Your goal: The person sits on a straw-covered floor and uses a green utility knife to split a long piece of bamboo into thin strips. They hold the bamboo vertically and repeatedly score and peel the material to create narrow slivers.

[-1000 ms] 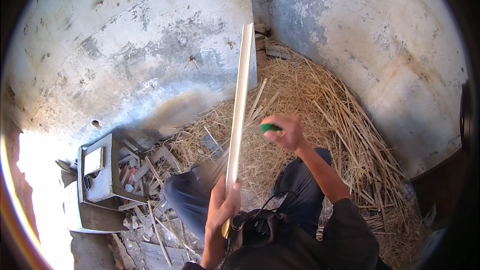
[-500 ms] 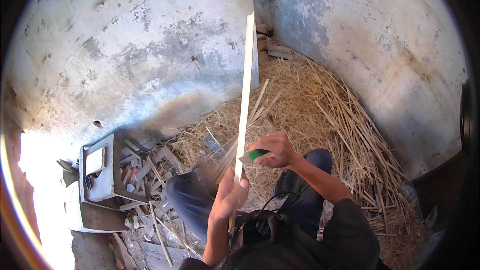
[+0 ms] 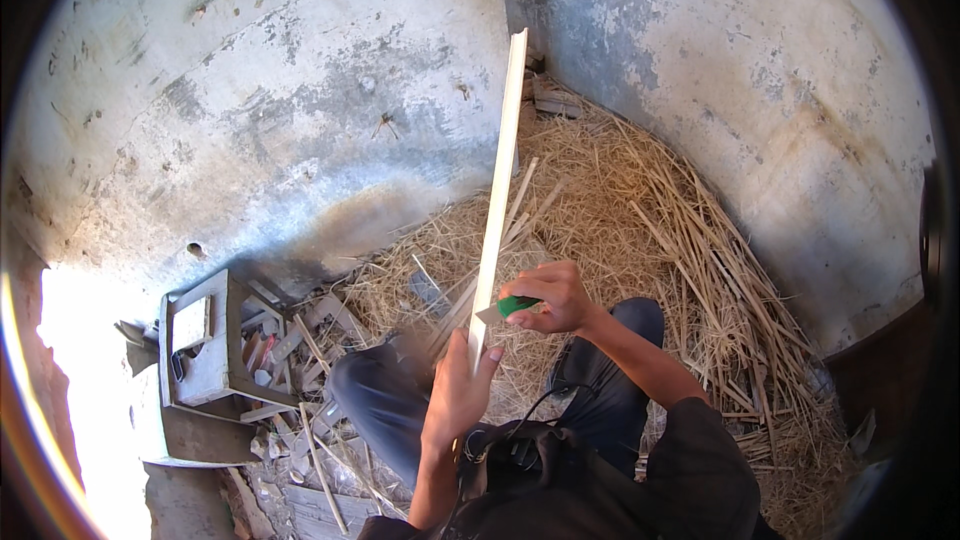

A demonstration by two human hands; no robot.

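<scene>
A long pale strip [image 3: 502, 170], which looks like split bamboo or wood, stands up in front of me and leans slightly right at its top. My left hand [image 3: 458, 392] is closed around its lower part, with the thumb along the right side. My right hand [image 3: 555, 298] grips the green handle [image 3: 515, 306] of a short-bladed knife. Its flat metal blade [image 3: 489, 315] touches the strip's right edge just above my left hand. The strip's lower end is hidden behind my left hand and forearm.
Fine shavings [image 3: 600, 180] heap up ahead, with a bundle of long thin strips [image 3: 715, 290] along the right wall. To the left, a worn wooden stool [image 3: 222, 340] lies on its side near wood scraps and rubble [image 3: 300, 440]. Plastered walls [image 3: 300, 120] meet in a corner ahead.
The strip's upper end has swung a little to the right. My left hand has turned slightly with it, while the knife stays almost in place against the strip.
</scene>
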